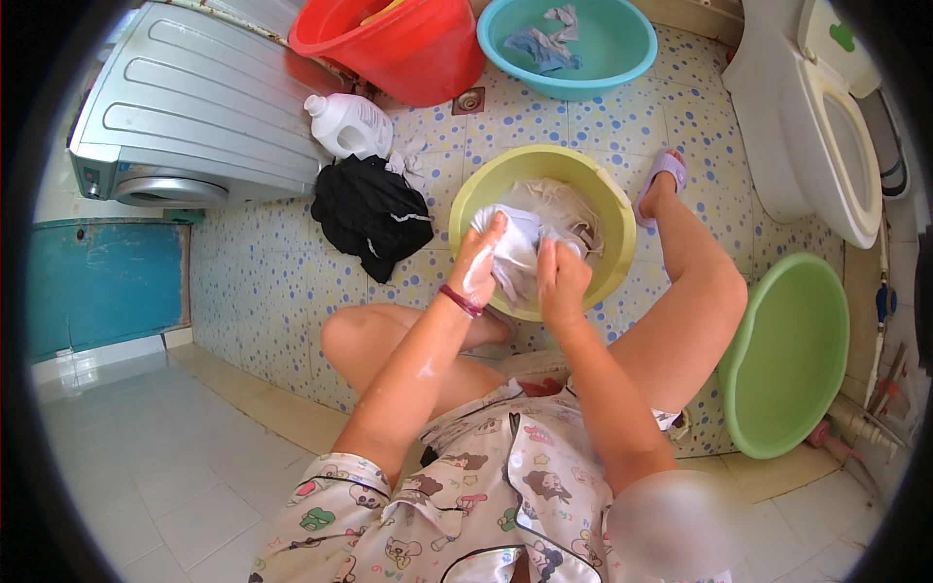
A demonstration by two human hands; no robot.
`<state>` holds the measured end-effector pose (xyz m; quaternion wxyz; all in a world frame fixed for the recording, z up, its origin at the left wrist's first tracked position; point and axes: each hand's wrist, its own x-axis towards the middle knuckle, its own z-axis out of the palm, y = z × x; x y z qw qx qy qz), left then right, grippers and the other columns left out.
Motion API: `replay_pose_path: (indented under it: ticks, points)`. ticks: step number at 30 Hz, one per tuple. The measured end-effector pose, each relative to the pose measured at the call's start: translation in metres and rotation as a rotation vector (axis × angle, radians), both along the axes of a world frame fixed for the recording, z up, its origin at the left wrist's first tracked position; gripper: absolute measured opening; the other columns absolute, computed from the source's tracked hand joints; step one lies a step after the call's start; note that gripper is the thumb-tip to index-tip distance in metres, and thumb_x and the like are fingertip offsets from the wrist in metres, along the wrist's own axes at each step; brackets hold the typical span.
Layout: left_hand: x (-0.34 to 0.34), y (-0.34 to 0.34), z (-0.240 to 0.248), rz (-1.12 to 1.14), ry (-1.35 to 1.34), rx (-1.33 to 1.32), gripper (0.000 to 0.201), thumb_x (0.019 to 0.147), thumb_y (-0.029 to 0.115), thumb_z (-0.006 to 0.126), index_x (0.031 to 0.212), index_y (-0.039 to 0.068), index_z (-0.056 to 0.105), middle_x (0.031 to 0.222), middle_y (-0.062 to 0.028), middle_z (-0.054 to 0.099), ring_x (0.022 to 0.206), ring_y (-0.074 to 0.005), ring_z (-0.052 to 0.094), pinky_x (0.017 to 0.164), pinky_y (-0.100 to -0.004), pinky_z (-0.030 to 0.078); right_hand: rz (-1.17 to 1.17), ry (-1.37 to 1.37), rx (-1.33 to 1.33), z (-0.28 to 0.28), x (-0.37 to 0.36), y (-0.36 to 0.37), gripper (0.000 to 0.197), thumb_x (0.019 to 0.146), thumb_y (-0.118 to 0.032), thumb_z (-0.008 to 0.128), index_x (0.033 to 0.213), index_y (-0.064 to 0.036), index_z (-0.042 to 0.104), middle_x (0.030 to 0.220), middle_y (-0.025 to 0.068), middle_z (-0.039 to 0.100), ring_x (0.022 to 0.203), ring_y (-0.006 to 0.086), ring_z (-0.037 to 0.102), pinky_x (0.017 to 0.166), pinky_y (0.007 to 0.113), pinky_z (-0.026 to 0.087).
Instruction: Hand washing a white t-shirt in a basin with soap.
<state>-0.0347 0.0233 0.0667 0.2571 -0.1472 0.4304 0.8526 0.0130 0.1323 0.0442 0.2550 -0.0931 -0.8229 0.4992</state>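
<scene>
Over the yellow basin (616,255) on the floor, a wet white cloth garment (518,241) is bunched between my hands. My left hand (478,262) grips its left side, thumb up, with whitish suds on the skin and a dark red band at the wrist. On the other side my right hand (564,280) is closed in a fist on the cloth's right part. More pale cloth (554,197) lies in the basin beneath. The exact garment type does not show, and the folds inside my fists are hidden.
A black garment (367,214) and a white detergent jug (352,126) sit by the silver washing machine (204,92). Behind stand a red tub (398,58) and a turquoise basin (607,63) holding cloth. At right are a toilet (841,146) and a tilted green basin (792,360).
</scene>
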Motion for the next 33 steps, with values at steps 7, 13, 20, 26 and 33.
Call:
replay_pose_path:
  ticks: [7, 13, 20, 26, 33]
  points:
    - [-0.004, -0.013, 0.006, -0.061, 0.176, -0.128, 0.026, 0.085, 0.02, 0.05, 0.105, 0.003, 0.049, 0.098, -0.0033, 0.055, 0.091, -0.0127, 0.052, 0.081, -0.0274, 0.04, 0.273, 0.189, 0.134, -0.003, 0.04, -0.004, 0.026, 0.066, -0.009, 0.064, 0.055, -0.0062, 0.041, 0.053, 0.0086, 0.039, 0.047, 0.0244, 0.042, 0.043, 0.034, 0.033]
    - [0.0, -0.016, 0.012, -0.105, 0.184, -0.021, 0.037, 0.083, 0.014, 0.051, 0.116, -0.001, 0.042, 0.108, -0.0074, 0.053, 0.099, -0.0171, 0.051, 0.088, -0.0291, 0.038, 0.374, 0.023, 0.047, -0.011, 0.044, 0.008, 0.018, 0.07, -0.008, 0.061, 0.062, -0.0033, 0.045, 0.06, 0.0091, 0.044, 0.053, 0.0264, 0.045, 0.049, 0.035, 0.037]
    - [0.004, -0.009, 0.026, -0.204, 0.229, -0.14, 0.029, 0.086, 0.015, 0.048, 0.111, 0.001, 0.045, 0.103, -0.0051, 0.053, 0.094, -0.0115, 0.05, 0.084, -0.0261, 0.039, 0.056, 0.096, -0.273, -0.013, 0.0, 0.021, 0.012, 0.075, -0.004, 0.054, 0.086, 0.0002, 0.053, 0.079, 0.012, 0.052, 0.07, 0.0279, 0.05, 0.064, 0.029, 0.041]
    - [0.004, -0.014, 0.025, -0.199, 0.206, -0.237, 0.029, 0.088, 0.021, 0.045, 0.107, 0.0, 0.048, 0.098, -0.0034, 0.054, 0.089, -0.0093, 0.05, 0.08, -0.0231, 0.039, 0.183, -0.041, -0.352, -0.014, 0.001, 0.036, 0.013, 0.073, -0.001, 0.056, 0.086, -0.0012, 0.056, 0.081, 0.0102, 0.054, 0.073, 0.0258, 0.052, 0.067, 0.029, 0.042]
    - [-0.003, -0.023, 0.009, -0.219, 0.418, -0.431, 0.032, 0.09, 0.025, 0.04, 0.107, -0.001, 0.049, 0.097, -0.0021, 0.054, 0.087, -0.0074, 0.048, 0.079, -0.022, 0.038, 0.176, 0.049, -0.09, -0.015, 0.033, 0.023, 0.012, 0.07, 0.004, 0.056, 0.081, -0.0009, 0.055, 0.079, 0.0118, 0.054, 0.073, 0.0273, 0.053, 0.066, 0.031, 0.042]
